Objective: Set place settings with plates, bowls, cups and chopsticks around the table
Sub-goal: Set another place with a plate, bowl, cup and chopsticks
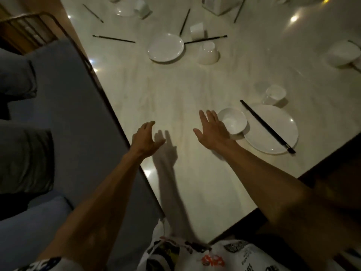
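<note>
1. Nearest is a printed shirt (205,255) with black marks and orange-red characters, too blurred to read.
2. The left hand (147,138) hovers over the table (175,90) edge, fingers loosely curled with nothing in them.
3. The right hand (212,132) is flat with its fingers straight and spread. It lies just beside the left rim of a bowl (232,121); I cannot tell whether they touch.
4. The bowl sits against a plate (273,132). Chopsticks (267,126) lie slantwise across the plate, and a cup (275,93) stands just behind it.
5. Likely risk: a sideways sweep of the right hand could shove the bowl into the plate and roll the chopsticks off toward the near table edge.
6. Further off are a second plate (166,47), an upturned bowl (209,52), a white cup (197,31) and scattered chopsticks (113,38), not yet arranged.
7. A box (218,4) at the far end shows no readable label.
</note>
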A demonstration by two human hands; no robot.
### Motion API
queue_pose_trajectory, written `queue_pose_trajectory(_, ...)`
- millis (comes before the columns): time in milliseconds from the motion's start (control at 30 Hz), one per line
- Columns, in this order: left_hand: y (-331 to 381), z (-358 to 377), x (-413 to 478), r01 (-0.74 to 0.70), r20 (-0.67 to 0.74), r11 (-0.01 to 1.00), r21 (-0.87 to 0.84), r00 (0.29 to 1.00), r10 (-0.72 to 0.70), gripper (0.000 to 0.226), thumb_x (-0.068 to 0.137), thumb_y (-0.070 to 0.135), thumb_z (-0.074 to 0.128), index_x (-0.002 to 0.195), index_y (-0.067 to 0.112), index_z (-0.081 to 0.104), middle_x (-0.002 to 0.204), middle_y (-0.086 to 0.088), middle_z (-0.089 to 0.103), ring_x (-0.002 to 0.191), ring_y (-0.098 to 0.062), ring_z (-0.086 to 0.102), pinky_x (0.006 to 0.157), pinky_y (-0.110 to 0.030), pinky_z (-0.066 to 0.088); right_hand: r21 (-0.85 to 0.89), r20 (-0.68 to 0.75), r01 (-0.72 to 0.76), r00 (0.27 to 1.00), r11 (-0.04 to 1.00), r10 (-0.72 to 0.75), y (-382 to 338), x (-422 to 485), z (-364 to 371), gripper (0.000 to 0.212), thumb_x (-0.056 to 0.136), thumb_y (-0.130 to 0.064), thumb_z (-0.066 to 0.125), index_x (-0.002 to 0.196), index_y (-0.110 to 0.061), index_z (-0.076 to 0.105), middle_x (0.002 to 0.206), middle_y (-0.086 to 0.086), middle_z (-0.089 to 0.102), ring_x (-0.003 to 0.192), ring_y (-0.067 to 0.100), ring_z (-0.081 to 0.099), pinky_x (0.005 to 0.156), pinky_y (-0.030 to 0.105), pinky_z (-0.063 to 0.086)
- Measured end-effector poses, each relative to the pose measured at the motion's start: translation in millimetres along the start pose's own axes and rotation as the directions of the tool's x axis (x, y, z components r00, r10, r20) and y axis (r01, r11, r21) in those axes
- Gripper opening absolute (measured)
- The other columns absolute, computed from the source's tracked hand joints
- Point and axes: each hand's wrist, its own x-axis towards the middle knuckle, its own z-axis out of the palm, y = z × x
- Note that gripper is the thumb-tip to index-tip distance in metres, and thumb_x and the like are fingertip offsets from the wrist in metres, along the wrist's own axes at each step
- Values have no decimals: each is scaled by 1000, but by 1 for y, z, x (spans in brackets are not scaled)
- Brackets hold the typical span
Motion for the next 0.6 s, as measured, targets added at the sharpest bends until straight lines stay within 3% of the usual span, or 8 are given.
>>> queue_pose_trajectory(133,-9,3,41,-86,102,996,-11,991,86,82,83,41,71,149,12,31,151,-14,36,132,-33,42,106,-46,37,30,-13,-124,992,992,125,-6,9,8,71,98,-47,40,154,-16,9,160,13,12,148,30,7,114,53,25)
queue_pose_trajectory(333,9,-10,79,-199,135,980,-11,971,199,80,84,40,70,148,11,31,150,-14,37,132,-32,43,105,-46,36,54,-40,-250,967,967,252,-9,2,-4,72,98,-49,39,154,-17,8,160,12,12,148,30,9,113,52,27)
queue_pose_trajectory(600,21,-20,88,-267,129,964,4,956,265,80,84,43,70,147,12,33,151,-13,37,133,-32,42,106,-48,38,119,-33,-249,967,961,254,-19,15,-20,71,99,-50,36,154,-18,5,161,10,9,149,29,6,115,52,25)
